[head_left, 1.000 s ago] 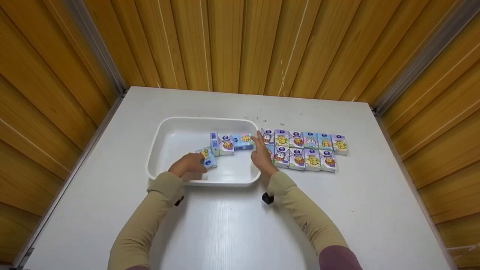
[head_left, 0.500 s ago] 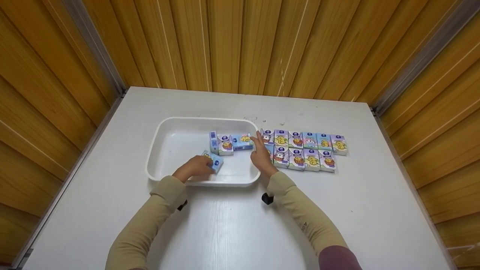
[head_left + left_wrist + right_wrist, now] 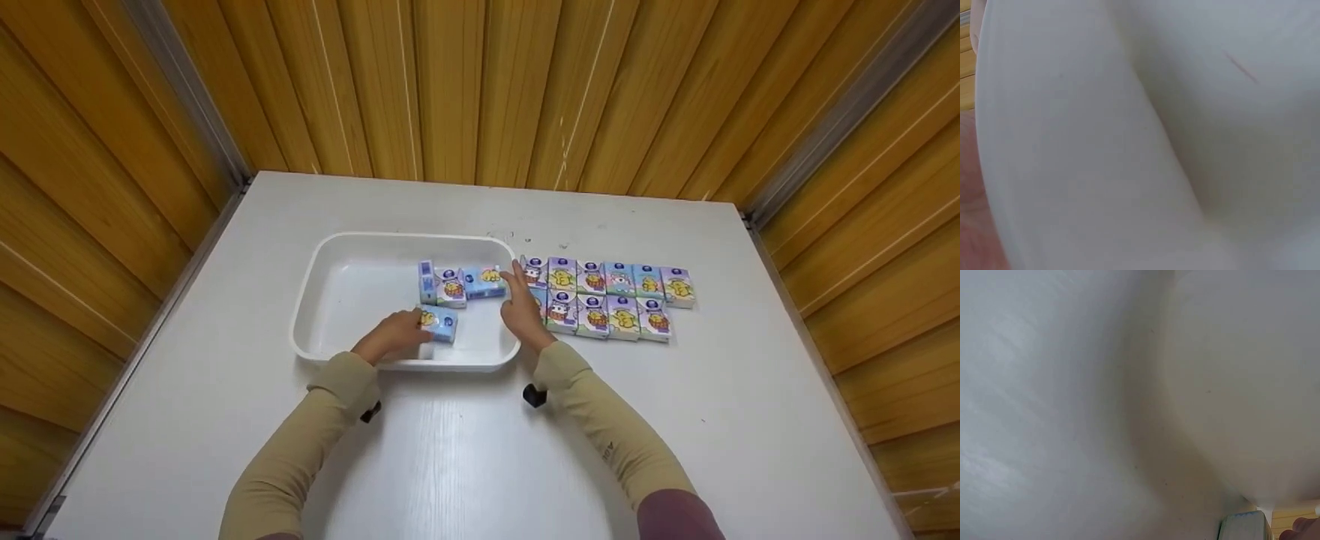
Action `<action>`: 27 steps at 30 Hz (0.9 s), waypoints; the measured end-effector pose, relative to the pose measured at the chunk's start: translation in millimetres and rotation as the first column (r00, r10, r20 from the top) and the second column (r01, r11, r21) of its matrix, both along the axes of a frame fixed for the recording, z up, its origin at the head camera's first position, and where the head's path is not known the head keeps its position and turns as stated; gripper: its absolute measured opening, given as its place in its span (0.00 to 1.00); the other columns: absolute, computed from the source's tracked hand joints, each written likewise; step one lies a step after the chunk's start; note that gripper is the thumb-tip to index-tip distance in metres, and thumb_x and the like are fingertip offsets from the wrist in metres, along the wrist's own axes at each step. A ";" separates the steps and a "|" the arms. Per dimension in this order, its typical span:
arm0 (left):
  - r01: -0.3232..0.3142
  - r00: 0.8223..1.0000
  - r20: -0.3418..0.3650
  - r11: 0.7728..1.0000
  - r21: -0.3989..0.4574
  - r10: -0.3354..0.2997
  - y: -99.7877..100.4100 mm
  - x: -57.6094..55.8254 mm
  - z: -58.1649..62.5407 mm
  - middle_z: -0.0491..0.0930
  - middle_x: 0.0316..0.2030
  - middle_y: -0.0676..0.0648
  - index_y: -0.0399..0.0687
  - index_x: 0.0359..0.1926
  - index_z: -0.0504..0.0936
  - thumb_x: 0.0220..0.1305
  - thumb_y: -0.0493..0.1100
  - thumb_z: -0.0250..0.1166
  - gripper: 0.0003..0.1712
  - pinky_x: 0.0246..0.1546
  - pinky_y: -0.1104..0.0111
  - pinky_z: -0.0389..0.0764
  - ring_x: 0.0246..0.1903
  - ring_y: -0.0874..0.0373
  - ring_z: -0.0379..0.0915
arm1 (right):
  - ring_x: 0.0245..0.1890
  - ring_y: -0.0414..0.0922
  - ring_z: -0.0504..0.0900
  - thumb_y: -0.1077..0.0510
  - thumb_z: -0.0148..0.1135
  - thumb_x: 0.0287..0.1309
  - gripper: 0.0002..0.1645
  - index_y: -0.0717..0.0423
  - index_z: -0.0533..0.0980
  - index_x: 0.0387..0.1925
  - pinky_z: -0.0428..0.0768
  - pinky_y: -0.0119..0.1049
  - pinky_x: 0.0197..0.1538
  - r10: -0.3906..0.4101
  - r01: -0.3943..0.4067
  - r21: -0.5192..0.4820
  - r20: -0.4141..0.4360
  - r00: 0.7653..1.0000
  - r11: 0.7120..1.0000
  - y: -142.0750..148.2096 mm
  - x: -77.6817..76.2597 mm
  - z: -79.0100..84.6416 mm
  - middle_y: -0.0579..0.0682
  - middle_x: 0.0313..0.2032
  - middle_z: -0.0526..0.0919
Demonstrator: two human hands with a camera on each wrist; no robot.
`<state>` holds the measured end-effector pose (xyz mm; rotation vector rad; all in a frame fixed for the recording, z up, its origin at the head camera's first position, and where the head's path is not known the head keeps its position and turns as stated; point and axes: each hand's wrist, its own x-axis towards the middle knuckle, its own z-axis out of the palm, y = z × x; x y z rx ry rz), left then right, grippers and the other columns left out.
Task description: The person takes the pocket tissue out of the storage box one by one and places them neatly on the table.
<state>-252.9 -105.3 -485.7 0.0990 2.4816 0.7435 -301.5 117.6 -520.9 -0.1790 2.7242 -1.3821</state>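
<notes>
In the head view my left hand [image 3: 395, 335] reaches over the front rim of a white plastic tray [image 3: 352, 234]. It holds a blue tissue pack [image 3: 441, 324] with a yellow cartoon figure by its left end. Behind this pack, a purple tissue pack [image 3: 451, 288] lies between a pack on its edge [image 3: 427, 283] and another blue pack [image 3: 485, 281]. My right hand [image 3: 523, 309] grips the tray's right rim, thumb on the inner side. In the left wrist view, part of the left hand [image 3: 979, 208] shows beyond the tray wall. Fingers [image 3: 1303, 530] appear low in the right wrist view.
Two rows of similar packs [image 3: 593, 316] lie side by side on the white table [image 3: 450, 457], just right of the tray. Slatted wooden walls [image 3: 517, 90] enclose the table at the back and both sides.
My left hand has moved right inside the tray, and its blue pack has slid right and turned to lie lengthwise. My right hand has stayed on the rim.
</notes>
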 end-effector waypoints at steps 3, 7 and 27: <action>0.042 0.999 -0.010 0.999 0.016 -0.042 7.0 3.1 -1.3 0.60 0.62 0.37 0.36 0.65 0.52 0.60 0.50 0.52 0.37 0.63 0.55 0.56 0.62 0.44 0.55 | 0.69 0.49 0.42 0.75 0.40 0.48 0.34 0.59 0.60 0.60 0.55 0.43 0.66 0.001 -0.001 -0.009 -0.014 1.000 1.000 0.2 0.4 0.4 0.49 0.69 0.40; 0.098 0.995 -0.014 0.993 0.062 -0.097 13.0 8.7 -4.1 0.60 0.62 0.40 0.41 0.66 0.53 0.59 0.49 0.54 0.37 0.63 0.56 0.56 0.63 0.46 0.54 | 0.68 0.52 0.45 0.76 0.39 0.47 0.34 0.61 0.60 0.60 0.65 0.45 0.61 0.013 -0.013 -0.011 -0.051 0.999 1.000 0.4 1.4 0.0 0.51 0.69 0.41; 0.049 0.941 -0.337 0.984 0.172 0.012 -43.1 1.2 7.3 0.60 0.63 0.40 0.42 0.63 0.60 0.61 0.45 0.54 0.30 0.64 0.54 0.54 0.63 0.45 0.54 | 0.68 0.53 0.47 0.75 0.41 0.48 0.33 0.60 0.61 0.59 0.64 0.45 0.62 0.013 -0.014 -0.011 -0.058 0.998 1.000 1.1 1.2 -1.3 0.51 0.69 0.41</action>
